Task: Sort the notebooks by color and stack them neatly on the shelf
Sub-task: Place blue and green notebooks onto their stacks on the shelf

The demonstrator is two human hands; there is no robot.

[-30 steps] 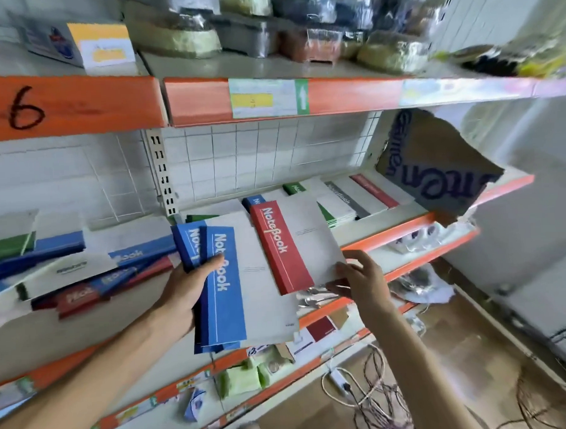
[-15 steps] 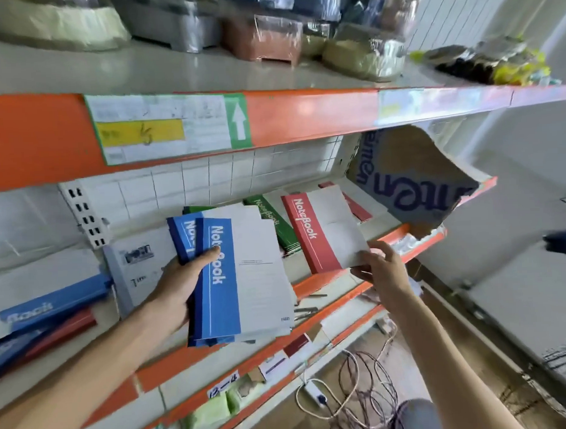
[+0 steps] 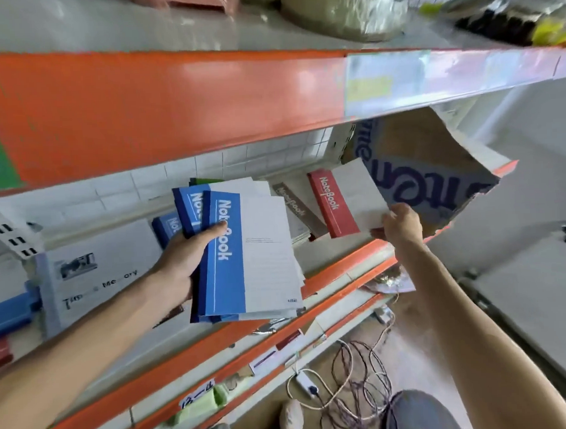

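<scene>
I read "NoteBook" on the blue notebook, the red notebook and the brown notebook. A shelf tag reads "13-4". The grey booklet shows "Memory".

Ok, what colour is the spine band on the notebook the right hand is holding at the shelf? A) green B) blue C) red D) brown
C: the right hand pinches the white corner of the red notebook, while the left hand grips the blue notebooks.
</scene>
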